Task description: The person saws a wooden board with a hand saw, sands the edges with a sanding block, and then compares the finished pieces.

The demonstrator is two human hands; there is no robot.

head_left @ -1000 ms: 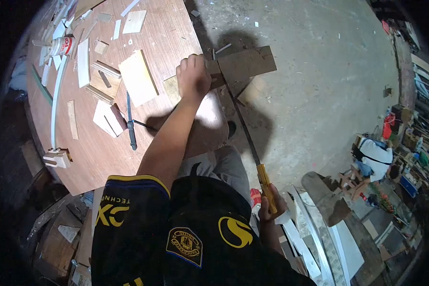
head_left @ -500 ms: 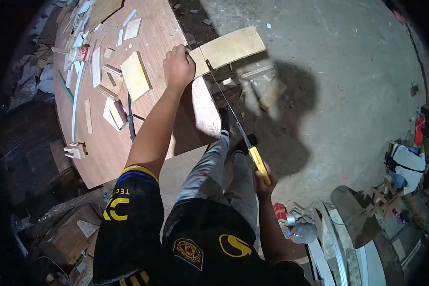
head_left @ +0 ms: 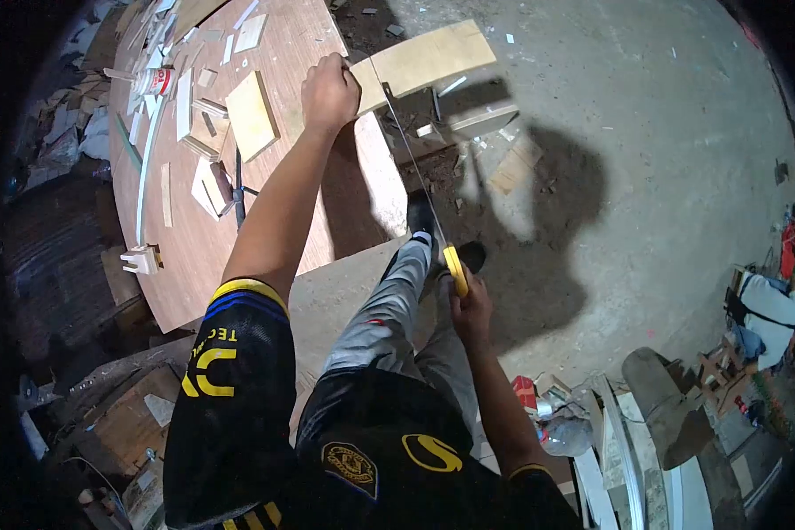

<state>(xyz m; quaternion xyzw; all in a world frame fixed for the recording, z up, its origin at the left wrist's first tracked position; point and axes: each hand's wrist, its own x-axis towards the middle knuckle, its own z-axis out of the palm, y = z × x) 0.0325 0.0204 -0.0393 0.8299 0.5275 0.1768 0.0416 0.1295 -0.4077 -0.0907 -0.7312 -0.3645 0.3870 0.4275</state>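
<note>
My left hand (head_left: 331, 95) presses with curled fingers on the near end of a pale wooden board (head_left: 437, 57) at the table's edge. The board's far part sticks out past the table over the floor. A thin line crosses it just right of my fingers, and the tip of a handsaw (head_left: 415, 163) shows at its near edge there. My right hand (head_left: 473, 309) is wrapped round the saw's yellow handle, low in front of my legs. The narrow blade slants from the handle up to the board.
Wood offcuts (head_left: 252, 117), a bottle (head_left: 155, 81) and a white plug (head_left: 141, 259) lie on the wooden table (head_left: 203, 287). Scraps litter the floor below the board. A clear plastic bottle (head_left: 564, 435) and long strips (head_left: 623, 433) lie at lower right.
My right hand and the saw handle have moved forward and slightly left, toward the table. My left hand still bears on the board. The whole view has shifted a little.
</note>
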